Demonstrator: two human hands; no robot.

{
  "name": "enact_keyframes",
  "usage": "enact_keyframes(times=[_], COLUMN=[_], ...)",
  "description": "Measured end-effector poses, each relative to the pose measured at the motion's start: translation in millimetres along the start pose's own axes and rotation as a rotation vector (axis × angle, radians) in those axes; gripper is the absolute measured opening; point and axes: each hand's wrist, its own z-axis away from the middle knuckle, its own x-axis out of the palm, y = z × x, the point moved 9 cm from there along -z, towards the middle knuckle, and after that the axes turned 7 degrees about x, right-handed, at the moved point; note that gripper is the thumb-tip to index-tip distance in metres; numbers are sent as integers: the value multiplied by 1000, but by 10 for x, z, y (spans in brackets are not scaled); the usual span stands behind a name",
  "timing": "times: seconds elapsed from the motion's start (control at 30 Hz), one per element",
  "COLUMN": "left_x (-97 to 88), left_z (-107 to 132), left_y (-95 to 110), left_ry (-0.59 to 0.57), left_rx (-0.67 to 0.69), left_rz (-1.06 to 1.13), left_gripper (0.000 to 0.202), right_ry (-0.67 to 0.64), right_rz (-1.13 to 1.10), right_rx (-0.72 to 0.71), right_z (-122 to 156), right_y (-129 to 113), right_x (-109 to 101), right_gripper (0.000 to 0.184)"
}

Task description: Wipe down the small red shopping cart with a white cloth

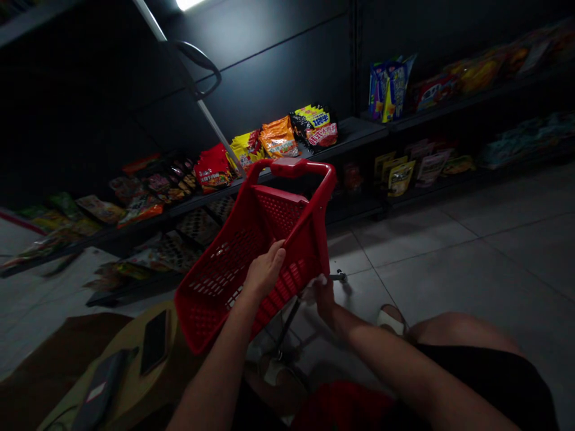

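A red plastic shopping basket (pixel 233 263) on a wheeled frame tilts in front of me, its handle (pixel 294 166) pointing toward the shelves. My left hand (pixel 265 269) grips the basket's near rim, fingers curled over the edge. My right hand (pixel 320 293) is low at the basket's right lower corner, closed on something pale that I cannot make out. A small caster wheel (pixel 341 276) shows beside that hand. The basket's inside looks bare. My knee and a sandalled foot (pixel 392 318) are at the lower right.
Dark shelves (pixel 354 133) carry snack packets (pixel 278 139) along the back and more packets (pixel 395 173) lower right. A phone (pixel 154 341) and a dark flat case (pixel 99 389) lie on a tan surface at lower left. Grey tiled floor (pixel 471 257) spreads to the right.
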Motion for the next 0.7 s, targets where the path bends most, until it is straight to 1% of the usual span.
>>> enact_keyframes(times=[0.03,0.1,0.17,0.2,0.23,0.27,0.33,0.37,0.4,0.43,0.47,0.5,0.53,0.57,0.63,0.67,0.7], left_x=[3,6,3,-1,-7,-13,-28,-34,-35,-30,-21,-12,-7,-5,-20,-30,-39], left_z=[-3,-8,-6,0,9,21,55,76,97,118,137,154,167,178,194,201,210], left_y=[-3,7,29,43,59,80,128,150,168,182,193,201,211,223,241,249,257], left_ry=[0,-1,-2,-2,-3,-4,-3,-4,-8,-16,-27,-36,-40,-40,-23,-14,-10], left_rx=[6,23,33,34,34,38,58,70,82,94,105,114,126,140,158,165,172], left_rz=[9,34,49,50,52,58,72,77,79,77,72,68,67,69,73,77,81], left_gripper=[60,60,60,59,59,59,59,59,59,59,60,60,61,61,62,61,60], right_ry=[34,116,183,200,192,160,48,-12,-73,-124,-166,-190,-185,-144,10,82,135], right_rz=[4,16,20,43,95,182,433,567,689,793,881,949,994,1015,993,976,967], right_rx=[-22,-87,-157,-228,-336,-481,-837,-1006,-1142,-1247,-1318,-1359,-1371,-1361,-1303,-1274,-1253], right_z=[-166,-449,-575,-560,-490,-368,-8,172,305,379,391,347,261,153,-35,-73,-62], right_y=[-168,-577,-1000,-1224,-1458,-1694,-2096,-2232,-2333,-2425,-2522,-2639,-2783,-2950,-3288,-3409,-3480], right_x=[-103,-266,-308,-268,-178,-39,321,485,609,681,709,697,651,581,419,364,344], right_gripper=[31,35,40,42,43,42,36,34,34,34,34,34,33,33,33,32,31])
